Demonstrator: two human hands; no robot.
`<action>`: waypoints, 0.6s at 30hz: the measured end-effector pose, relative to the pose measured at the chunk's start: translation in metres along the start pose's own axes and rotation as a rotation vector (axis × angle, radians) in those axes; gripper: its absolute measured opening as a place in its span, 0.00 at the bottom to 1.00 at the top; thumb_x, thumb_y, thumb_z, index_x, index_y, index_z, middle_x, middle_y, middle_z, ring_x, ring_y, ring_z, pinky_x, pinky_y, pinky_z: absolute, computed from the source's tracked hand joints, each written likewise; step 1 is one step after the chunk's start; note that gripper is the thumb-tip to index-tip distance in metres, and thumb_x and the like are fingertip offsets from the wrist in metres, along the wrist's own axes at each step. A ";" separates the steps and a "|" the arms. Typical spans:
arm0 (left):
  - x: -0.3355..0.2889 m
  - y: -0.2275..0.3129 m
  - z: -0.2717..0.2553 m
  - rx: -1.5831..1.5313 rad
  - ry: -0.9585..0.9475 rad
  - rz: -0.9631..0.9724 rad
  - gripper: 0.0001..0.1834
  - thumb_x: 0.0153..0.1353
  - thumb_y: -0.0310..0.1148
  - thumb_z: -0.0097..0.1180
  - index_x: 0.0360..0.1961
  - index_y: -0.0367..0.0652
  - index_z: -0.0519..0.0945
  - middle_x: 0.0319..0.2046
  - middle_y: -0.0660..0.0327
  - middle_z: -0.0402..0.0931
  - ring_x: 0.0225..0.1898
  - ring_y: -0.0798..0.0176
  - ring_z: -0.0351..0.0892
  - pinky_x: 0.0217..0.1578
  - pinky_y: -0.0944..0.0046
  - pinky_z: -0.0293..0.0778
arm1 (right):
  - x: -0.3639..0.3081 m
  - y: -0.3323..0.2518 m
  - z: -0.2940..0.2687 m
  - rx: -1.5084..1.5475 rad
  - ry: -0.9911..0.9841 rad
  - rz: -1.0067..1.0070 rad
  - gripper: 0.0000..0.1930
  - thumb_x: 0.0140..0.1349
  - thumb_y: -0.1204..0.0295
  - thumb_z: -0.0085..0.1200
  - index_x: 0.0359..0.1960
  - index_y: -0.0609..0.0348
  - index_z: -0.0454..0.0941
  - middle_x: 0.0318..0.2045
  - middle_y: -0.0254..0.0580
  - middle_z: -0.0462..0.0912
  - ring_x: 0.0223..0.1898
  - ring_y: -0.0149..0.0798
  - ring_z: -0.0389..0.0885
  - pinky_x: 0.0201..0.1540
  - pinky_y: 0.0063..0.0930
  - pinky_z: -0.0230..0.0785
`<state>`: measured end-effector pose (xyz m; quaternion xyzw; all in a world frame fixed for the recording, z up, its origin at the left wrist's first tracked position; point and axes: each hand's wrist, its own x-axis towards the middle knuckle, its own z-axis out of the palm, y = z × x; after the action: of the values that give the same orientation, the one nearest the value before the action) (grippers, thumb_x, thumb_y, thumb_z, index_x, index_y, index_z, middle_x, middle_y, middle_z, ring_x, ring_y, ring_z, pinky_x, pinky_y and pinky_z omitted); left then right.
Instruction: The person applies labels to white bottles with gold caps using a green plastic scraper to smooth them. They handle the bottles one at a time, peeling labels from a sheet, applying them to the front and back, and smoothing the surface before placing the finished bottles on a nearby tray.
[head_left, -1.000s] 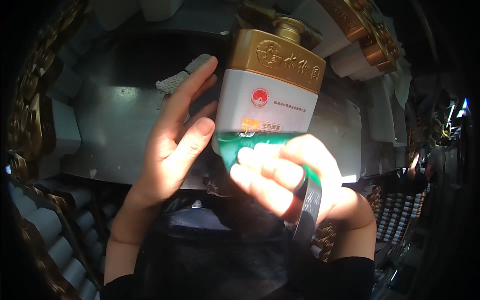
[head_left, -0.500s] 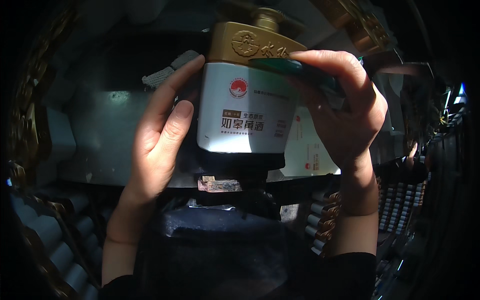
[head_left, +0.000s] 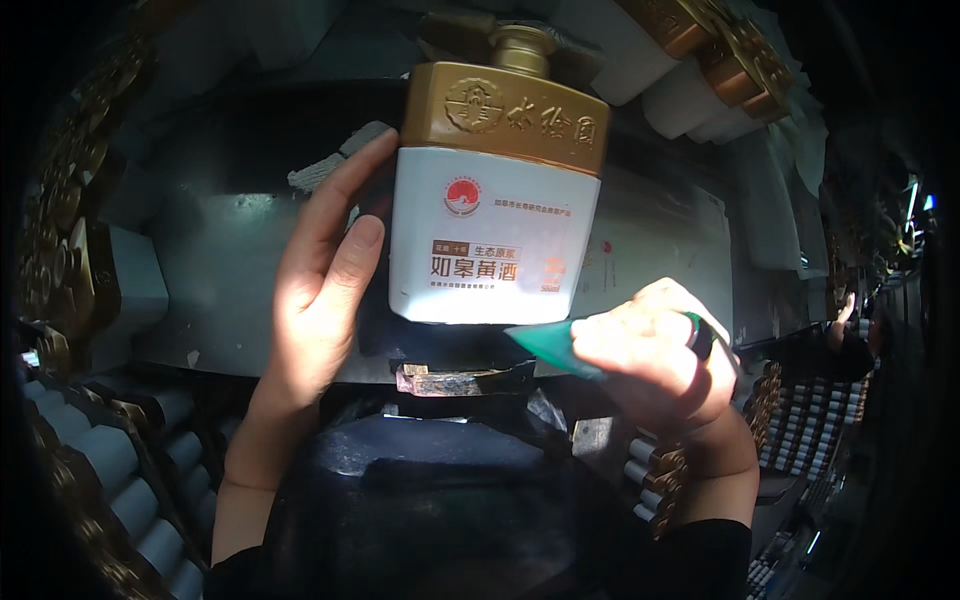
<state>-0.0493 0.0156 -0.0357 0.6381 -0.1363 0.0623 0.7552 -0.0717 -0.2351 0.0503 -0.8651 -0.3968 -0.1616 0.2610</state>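
A grey worktop spreads before us, partly in shadow. At its middle we see the white bottle with a gold shoulder, its printed front facing us. On the bottle's near right side, our right hand has its fingers closed around a translucent green blade, which points toward the bottle's lower edge. Left of the bottle, our left hand holds its fingers extended, thumb spread; we cannot tell whether they touch it. Beyond them, left of the bottle, lies a whitish knitted cloth; far right of the bottle, gold-topped containers stand together.
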 end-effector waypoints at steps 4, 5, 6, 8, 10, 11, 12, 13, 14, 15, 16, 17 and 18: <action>-0.004 0.011 -0.004 0.131 -0.070 -0.102 0.30 0.71 0.41 0.46 0.69 0.38 0.60 0.65 0.49 0.62 0.67 0.56 0.59 0.66 0.58 0.56 | 0.004 0.010 0.016 -0.127 0.220 -0.058 0.13 0.46 0.85 0.65 0.33 0.56 0.80 0.30 0.39 0.82 0.29 0.37 0.80 0.31 0.29 0.73; -0.004 0.015 -0.005 0.154 -0.073 -0.099 0.29 0.70 0.41 0.47 0.69 0.41 0.60 0.64 0.51 0.63 0.62 0.57 0.63 0.63 0.59 0.59 | -0.005 0.001 0.025 -0.031 0.184 -0.097 0.14 0.46 0.86 0.64 0.35 0.57 0.80 0.31 0.39 0.82 0.28 0.38 0.79 0.31 0.29 0.73; 0.000 0.014 -0.003 0.202 -0.118 -0.037 0.29 0.70 0.39 0.47 0.69 0.44 0.60 0.63 0.54 0.65 0.58 0.57 0.66 0.62 0.59 0.60 | -0.011 -0.006 0.025 0.027 0.134 -0.124 0.16 0.45 0.87 0.63 0.37 0.58 0.80 0.31 0.40 0.81 0.28 0.38 0.79 0.31 0.29 0.73; 0.003 0.010 0.004 0.125 -0.138 -0.008 0.28 0.70 0.37 0.46 0.70 0.45 0.59 0.63 0.54 0.65 0.57 0.57 0.66 0.61 0.59 0.60 | 0.007 -0.006 0.018 -0.015 0.049 -0.053 0.17 0.45 0.87 0.62 0.38 0.59 0.79 0.32 0.42 0.81 0.29 0.37 0.79 0.32 0.28 0.72; -0.009 0.015 0.000 0.081 -0.085 -0.020 0.28 0.71 0.35 0.45 0.70 0.45 0.59 0.64 0.52 0.62 0.60 0.56 0.65 0.63 0.58 0.60 | 0.045 -0.007 0.016 -0.047 -0.014 0.004 0.20 0.47 0.87 0.61 0.44 0.61 0.78 0.34 0.45 0.81 0.31 0.37 0.79 0.35 0.27 0.72; -0.016 0.015 -0.002 0.082 -0.052 -0.077 0.27 0.71 0.34 0.45 0.70 0.45 0.59 0.65 0.52 0.61 0.62 0.56 0.63 0.64 0.58 0.59 | 0.068 -0.001 0.034 0.071 0.163 0.102 0.19 0.50 0.85 0.62 0.45 0.60 0.79 0.30 0.41 0.81 0.30 0.41 0.80 0.34 0.26 0.73; -0.019 0.019 -0.003 0.062 -0.035 -0.109 0.27 0.71 0.33 0.44 0.70 0.44 0.58 0.65 0.51 0.60 0.63 0.55 0.62 0.64 0.58 0.59 | 0.079 0.003 0.036 0.000 0.191 0.034 0.17 0.51 0.85 0.62 0.44 0.60 0.78 0.31 0.43 0.81 0.30 0.41 0.80 0.34 0.26 0.73; -0.021 0.020 -0.005 0.097 -0.026 -0.090 0.27 0.71 0.32 0.44 0.70 0.44 0.58 0.66 0.52 0.59 0.65 0.55 0.60 0.66 0.58 0.58 | 0.086 0.007 0.036 -0.072 0.218 -0.018 0.16 0.52 0.84 0.61 0.43 0.61 0.78 0.31 0.44 0.81 0.30 0.41 0.80 0.34 0.27 0.73; -0.022 0.019 -0.006 0.098 0.001 -0.078 0.27 0.71 0.31 0.44 0.70 0.44 0.58 0.66 0.53 0.59 0.65 0.55 0.61 0.65 0.58 0.59 | 0.086 0.005 0.040 -0.138 0.196 -0.143 0.16 0.51 0.84 0.61 0.43 0.61 0.78 0.31 0.45 0.81 0.29 0.41 0.80 0.33 0.26 0.73; -0.024 0.017 -0.009 0.112 0.015 -0.025 0.27 0.71 0.31 0.44 0.70 0.44 0.58 0.66 0.53 0.59 0.65 0.56 0.61 0.65 0.59 0.59 | 0.077 -0.006 0.045 -0.117 0.109 -0.238 0.16 0.50 0.85 0.61 0.41 0.59 0.79 0.30 0.43 0.81 0.30 0.43 0.80 0.37 0.32 0.73; -0.024 0.017 -0.012 0.127 0.027 0.027 0.27 0.71 0.31 0.44 0.70 0.45 0.58 0.67 0.54 0.59 0.65 0.56 0.61 0.65 0.59 0.59 | 0.066 -0.013 0.056 -0.129 0.062 -0.361 0.15 0.50 0.84 0.62 0.40 0.57 0.79 0.27 0.42 0.80 0.29 0.42 0.79 0.36 0.32 0.73; -0.027 0.018 -0.012 0.110 0.050 0.001 0.26 0.72 0.31 0.43 0.70 0.44 0.59 0.67 0.55 0.59 0.66 0.58 0.60 0.65 0.59 0.59 | 0.066 -0.019 0.050 -0.089 0.051 -0.363 0.15 0.49 0.83 0.63 0.40 0.58 0.79 0.27 0.42 0.80 0.29 0.42 0.79 0.36 0.32 0.73; -0.029 0.016 -0.012 0.056 0.066 -0.029 0.25 0.72 0.31 0.42 0.69 0.44 0.59 0.67 0.56 0.59 0.66 0.59 0.60 0.65 0.59 0.59 | 0.067 -0.026 0.048 -0.047 0.041 -0.368 0.15 0.49 0.83 0.64 0.40 0.58 0.79 0.27 0.42 0.80 0.30 0.42 0.79 0.36 0.32 0.72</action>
<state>-0.0797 0.0328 -0.0302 0.6586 -0.1000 0.0762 0.7419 -0.0462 -0.1526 0.0523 -0.7803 -0.5389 -0.2334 0.2150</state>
